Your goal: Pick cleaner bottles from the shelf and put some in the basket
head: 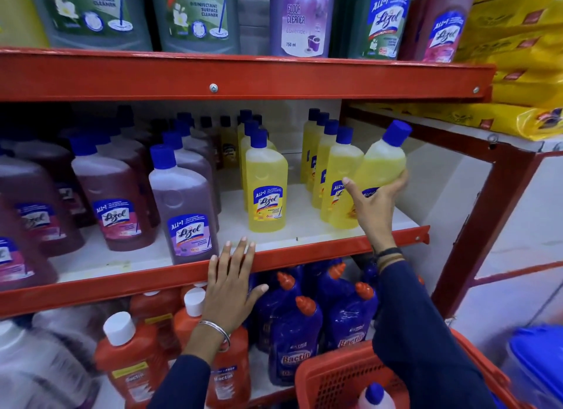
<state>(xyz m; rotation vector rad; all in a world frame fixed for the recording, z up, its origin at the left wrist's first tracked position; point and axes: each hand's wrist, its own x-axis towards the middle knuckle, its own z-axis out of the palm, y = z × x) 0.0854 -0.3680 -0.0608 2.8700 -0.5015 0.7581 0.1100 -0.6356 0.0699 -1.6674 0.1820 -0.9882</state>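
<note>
Red basket (341, 378) nearest; right hand (376, 204) round tilted yellow bottle (382, 162), left hand (233, 282) flat, fingers apart.

You are standing in a shop aisle, facing retail shelving. Red steel shelves (243, 76) are carrying rows of identical cleaner bottles: yellow Lizol bottles (266, 189), purple ones (185, 207), blue Bactin bottles (292, 341) below, orange ones (128, 357) beside them. Large floor-cleaner jugs (301, 18) are lining the top tier. Yellow packaged goods (518, 52) are stacked on the neighbouring rack. A red shopping basket (341, 375) is hanging at your right arm.
</note>
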